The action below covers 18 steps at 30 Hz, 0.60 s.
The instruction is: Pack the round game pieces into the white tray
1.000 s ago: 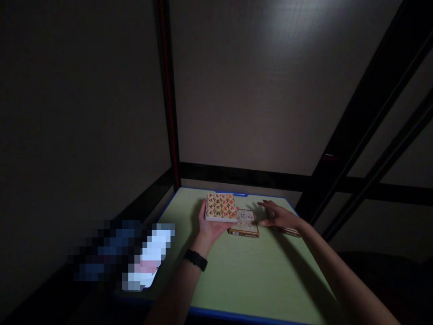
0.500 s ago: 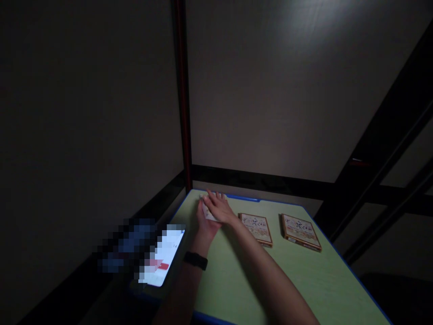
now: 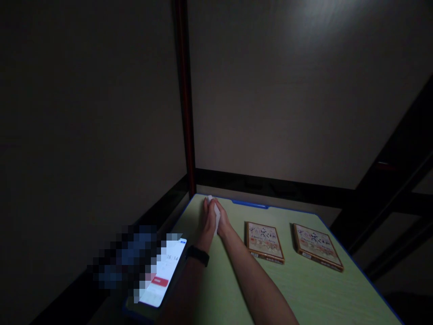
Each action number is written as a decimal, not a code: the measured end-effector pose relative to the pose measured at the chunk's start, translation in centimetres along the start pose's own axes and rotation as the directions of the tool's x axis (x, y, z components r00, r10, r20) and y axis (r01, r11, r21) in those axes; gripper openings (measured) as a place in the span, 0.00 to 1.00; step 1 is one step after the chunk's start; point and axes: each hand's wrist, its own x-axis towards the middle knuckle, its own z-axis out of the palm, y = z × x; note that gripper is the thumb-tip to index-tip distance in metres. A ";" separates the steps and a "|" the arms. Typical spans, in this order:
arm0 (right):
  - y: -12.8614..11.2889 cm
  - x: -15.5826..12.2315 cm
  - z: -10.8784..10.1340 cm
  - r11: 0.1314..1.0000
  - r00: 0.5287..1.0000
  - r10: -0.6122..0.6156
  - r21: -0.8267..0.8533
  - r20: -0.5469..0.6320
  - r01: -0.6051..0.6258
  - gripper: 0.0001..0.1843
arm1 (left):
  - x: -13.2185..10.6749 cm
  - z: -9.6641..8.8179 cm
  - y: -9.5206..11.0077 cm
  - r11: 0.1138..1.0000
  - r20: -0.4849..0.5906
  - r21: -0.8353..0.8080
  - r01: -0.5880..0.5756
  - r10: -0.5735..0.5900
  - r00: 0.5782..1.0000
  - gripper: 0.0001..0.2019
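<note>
Both my hands meet at the far left corner of the green table [image 3: 237, 289]. A white tray of round game pieces [image 3: 215, 215] stands on edge between them, only its thin white rim showing. My left hand [image 3: 207, 222] presses its left face, a black watch on that wrist. My right hand [image 3: 223, 220] presses its right face. Two flat boxes with printed lids lie to the right, one [image 3: 264, 240] near my hands and the other [image 3: 317, 246] farther right.
A lit phone [image 3: 164, 276] lies at the table's left edge beside a blurred patch. A dark red post [image 3: 185, 99] rises behind the corner. Plain walls enclose the table, and dark bars [image 3: 389, 180] cross at the right.
My left hand held the tray flat, pieces up. My right hand left the boxes and covered it. Now the tray is turned on edge between both palms.
</note>
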 end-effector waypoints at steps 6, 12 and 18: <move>0.1 0.6 -1.2 0.997 0.999 -0.017 0.076 -0.051 0.021 0.16 | -1.7 1.4 0.5 0.955 -0.035 0.127 -0.267 0.273 0.961 0.14; 0.2 0.7 -3.4 0.995 0.997 -0.023 0.100 -0.079 0.031 0.17 | -2.9 1.0 0.0 0.823 0.128 0.501 -0.270 0.238 0.963 0.21; 0.3 1.0 -4.4 0.988 0.995 -0.076 0.130 -0.058 0.083 0.18 | -3.0 0.0 -0.5 0.450 0.324 0.800 -0.398 0.235 0.916 0.39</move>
